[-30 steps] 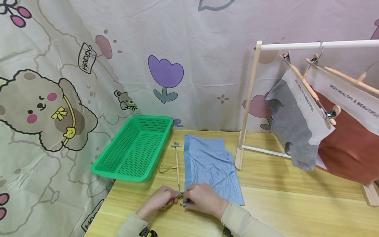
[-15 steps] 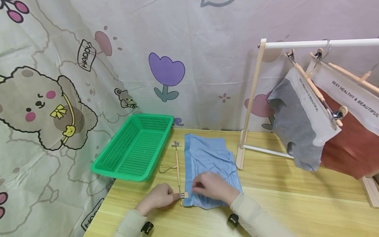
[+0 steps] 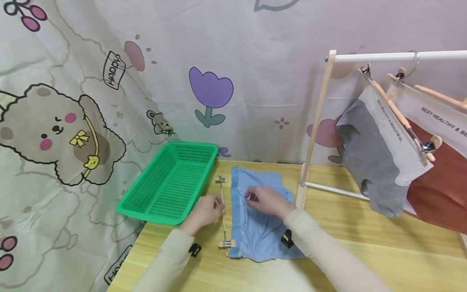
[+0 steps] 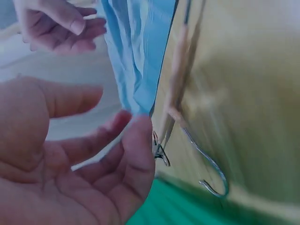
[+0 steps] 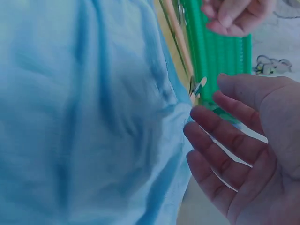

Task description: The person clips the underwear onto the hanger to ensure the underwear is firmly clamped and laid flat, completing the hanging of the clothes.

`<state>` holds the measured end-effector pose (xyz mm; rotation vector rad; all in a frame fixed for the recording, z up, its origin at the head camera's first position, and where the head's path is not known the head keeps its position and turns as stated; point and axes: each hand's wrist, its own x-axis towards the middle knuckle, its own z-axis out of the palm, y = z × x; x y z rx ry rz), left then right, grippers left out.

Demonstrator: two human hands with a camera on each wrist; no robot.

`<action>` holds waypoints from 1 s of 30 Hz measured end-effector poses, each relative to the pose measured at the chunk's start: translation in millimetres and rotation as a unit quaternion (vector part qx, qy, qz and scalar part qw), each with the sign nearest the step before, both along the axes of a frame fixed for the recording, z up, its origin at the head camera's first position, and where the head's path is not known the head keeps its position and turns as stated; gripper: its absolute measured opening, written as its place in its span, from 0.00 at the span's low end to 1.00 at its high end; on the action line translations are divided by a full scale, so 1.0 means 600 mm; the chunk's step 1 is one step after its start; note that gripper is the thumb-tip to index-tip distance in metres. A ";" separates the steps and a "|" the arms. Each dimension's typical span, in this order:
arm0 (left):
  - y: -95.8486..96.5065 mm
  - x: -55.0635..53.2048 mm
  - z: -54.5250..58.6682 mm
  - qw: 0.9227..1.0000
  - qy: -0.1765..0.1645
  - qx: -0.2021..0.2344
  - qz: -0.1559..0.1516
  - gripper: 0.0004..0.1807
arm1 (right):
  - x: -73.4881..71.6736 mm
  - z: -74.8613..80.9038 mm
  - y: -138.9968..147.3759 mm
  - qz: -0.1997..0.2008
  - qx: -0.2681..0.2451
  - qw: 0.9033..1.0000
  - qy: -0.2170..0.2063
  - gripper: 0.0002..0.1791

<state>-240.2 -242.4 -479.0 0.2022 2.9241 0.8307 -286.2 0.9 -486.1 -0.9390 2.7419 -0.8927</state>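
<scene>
Light blue shorts [image 3: 260, 243] lie on the table, their darker waistband toward the left. Alongside the waistband lies a wooden clip hanger [image 3: 224, 227] with a metal clip at each end. The near clip [image 3: 227, 244] reaches the waistband's edge; whether it pinches the cloth cannot be told. My left hand [image 3: 208, 211] hovers beside the middle of the hanger, and in the left wrist view its loosely bent fingers hold nothing near the metal hook [image 4: 206, 161]. Above the shorts is my right hand [image 3: 270, 201], its relaxed fingers [image 5: 225, 133] apart and holding nothing.
A green plastic basket [image 3: 171, 186] stands at the left. On the right, a rack with a white rail [image 3: 386, 56] carries hangers with a grey garment [image 3: 372, 158] and a red-brown garment [image 3: 438, 190]. A patterned curtain [image 3: 255, 121] hangs behind the table.
My left hand has let go of the near clip and moved up along the hanger. My right hand has left the waistband's near corner and moved farther up over the shorts.
</scene>
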 end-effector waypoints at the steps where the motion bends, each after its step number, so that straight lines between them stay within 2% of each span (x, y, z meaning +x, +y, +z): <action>1: 0.006 -0.016 -0.002 1.000 0.010 -0.005 0.007 0.04 | -0.013 0.003 -0.006 -0.005 0.008 1.000 -0.002 0.08; 3: 0.019 -0.046 -0.009 0.999 0.021 -0.020 0.026 0.08 | -0.038 0.008 -0.018 -0.015 0.024 1.000 -0.004 0.12; 7: 0.033 -0.109 -0.061 0.994 0.060 -0.061 0.074 0.22 | -0.083 0.006 -0.040 -0.028 0.051 0.998 0.015 0.16; 10: 0.045 -0.133 -0.072 0.986 0.090 -0.088 0.113 0.21 | -0.113 -0.001 -0.054 -0.040 0.075 0.996 0.029 0.22; 14: 0.064 -0.136 -0.044 0.980 0.072 -0.100 0.156 0.14 | -0.147 -0.014 -0.070 -0.068 0.097 0.993 0.006 0.31; 18: 0.063 -0.143 -0.051 0.978 0.054 -0.093 0.177 0.15 | -0.167 -0.029 -0.084 -0.106 0.090 0.990 -0.038 0.36; 23: 0.062 -0.154 -0.065 0.977 0.095 -0.089 0.168 0.06 | -0.182 -0.047 -0.089 -0.143 0.075 0.986 -0.045 0.30; 26: 0.061 -0.164 -0.067 0.976 0.118 -0.088 0.160 0.00 | -0.192 -0.055 -0.083 -0.161 0.065 0.984 -0.039 0.17; 28: 0.056 -0.169 -0.062 0.975 0.132 -0.084 0.155 0.04 | -0.199 -0.054 -0.080 -0.162 0.051 0.984 -0.042 0.14; 30: 0.044 -0.171 -0.058 0.978 0.123 -0.069 0.154 0.07 | -0.207 -0.050 -0.085 -0.154 0.029 0.987 -0.044 0.19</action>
